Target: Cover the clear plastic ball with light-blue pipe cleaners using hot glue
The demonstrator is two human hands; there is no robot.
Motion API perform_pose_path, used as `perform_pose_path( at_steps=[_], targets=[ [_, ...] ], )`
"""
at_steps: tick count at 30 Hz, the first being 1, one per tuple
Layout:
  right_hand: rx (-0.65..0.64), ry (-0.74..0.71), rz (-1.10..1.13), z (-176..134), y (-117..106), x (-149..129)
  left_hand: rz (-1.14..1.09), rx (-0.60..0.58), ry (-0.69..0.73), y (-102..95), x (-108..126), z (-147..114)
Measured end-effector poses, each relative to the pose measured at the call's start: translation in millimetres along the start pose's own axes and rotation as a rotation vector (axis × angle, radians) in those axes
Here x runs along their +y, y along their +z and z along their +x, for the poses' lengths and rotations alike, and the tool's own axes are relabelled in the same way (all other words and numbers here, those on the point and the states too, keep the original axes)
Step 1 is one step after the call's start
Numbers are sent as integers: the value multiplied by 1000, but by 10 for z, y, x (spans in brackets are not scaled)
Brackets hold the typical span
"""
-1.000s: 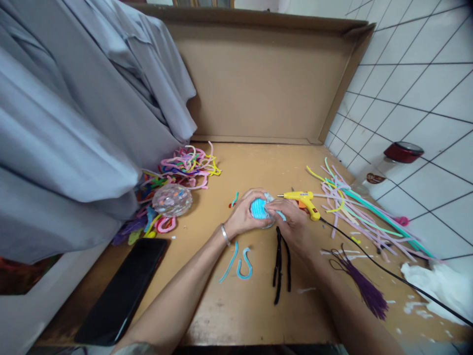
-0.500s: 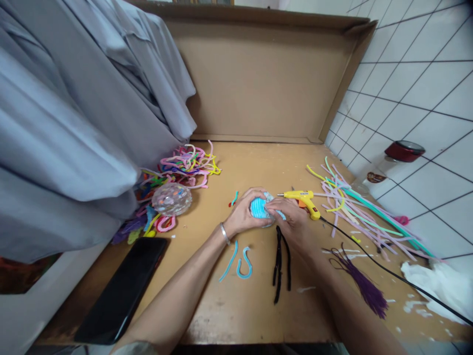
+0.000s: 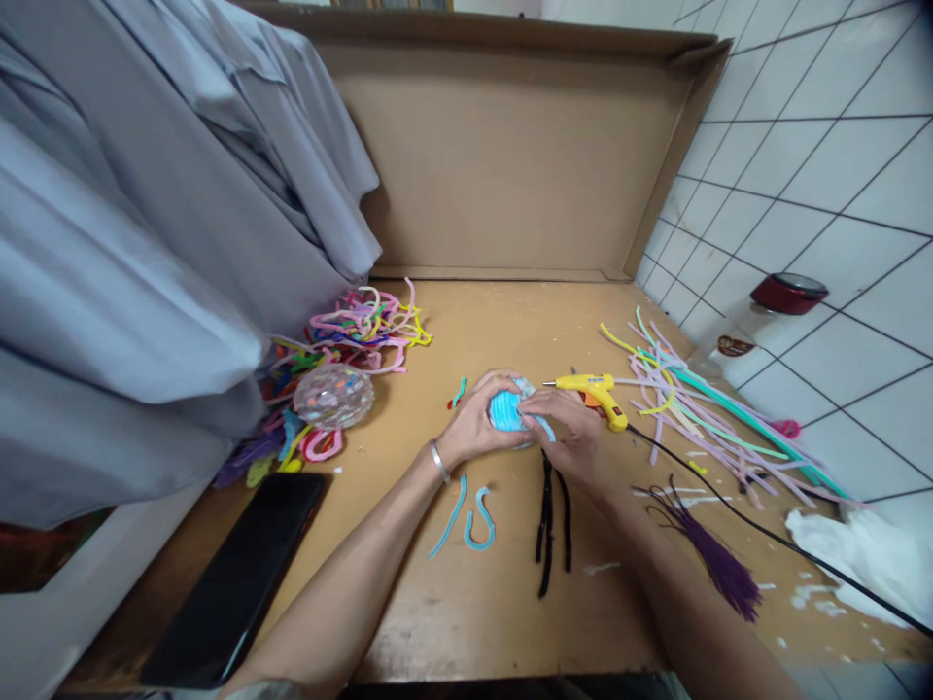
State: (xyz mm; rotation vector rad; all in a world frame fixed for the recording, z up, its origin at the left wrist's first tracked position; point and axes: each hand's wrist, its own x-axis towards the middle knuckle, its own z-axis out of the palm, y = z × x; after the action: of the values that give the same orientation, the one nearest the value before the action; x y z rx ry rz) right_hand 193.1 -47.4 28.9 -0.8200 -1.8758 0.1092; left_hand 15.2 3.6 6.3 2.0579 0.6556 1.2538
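Observation:
My left hand (image 3: 470, 425) is wrapped round a small rounded object covered in rows of light-blue pipe cleaner (image 3: 503, 411). Its core is mostly hidden; a pale, glassy-looking part (image 3: 523, 387) shows at the far side. With closed fingers, my right hand (image 3: 572, 428) pinches a light-blue pipe cleaner strand (image 3: 545, 429) against the right side of this object. Just beyond the right hand lies a yellow glue gun (image 3: 596, 388). Black pipe cleaners (image 3: 546, 530) rest below the hands. To their left are a straight blue piece (image 3: 448, 517) and a curled blue piece (image 3: 479, 525).
A pile of coloured pipe cleaners (image 3: 371, 326), a clear faceted bowl (image 3: 333, 396) and a black phone (image 3: 237, 578) occupy the left. Rightward are loose pipe cleaners (image 3: 704, 403), a purple tassel (image 3: 718, 564), a cord (image 3: 736, 506), white tissue (image 3: 860, 559) and a red-lidded jar (image 3: 758, 316).
My right fingers have shifted slightly at the blue object, and the strand beside them hangs at a different angle. My left hand keeps its hold; the whole view has drifted a little.

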Motion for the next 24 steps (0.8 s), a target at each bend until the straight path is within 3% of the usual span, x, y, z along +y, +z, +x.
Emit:
perform_pose_path(
  at_steps=[9, 17, 24],
  targets=[
    [-38, 30, 83, -19, -21, 13, -6, -8, -17, -6, -57, -5],
    [7, 445, 33, -43, 33, 91, 15, -16, 0, 0, -25, -5],
    [-40, 433, 85, 16, 67, 167, 58, -33, -12, 8, -17, -2]
  ],
)
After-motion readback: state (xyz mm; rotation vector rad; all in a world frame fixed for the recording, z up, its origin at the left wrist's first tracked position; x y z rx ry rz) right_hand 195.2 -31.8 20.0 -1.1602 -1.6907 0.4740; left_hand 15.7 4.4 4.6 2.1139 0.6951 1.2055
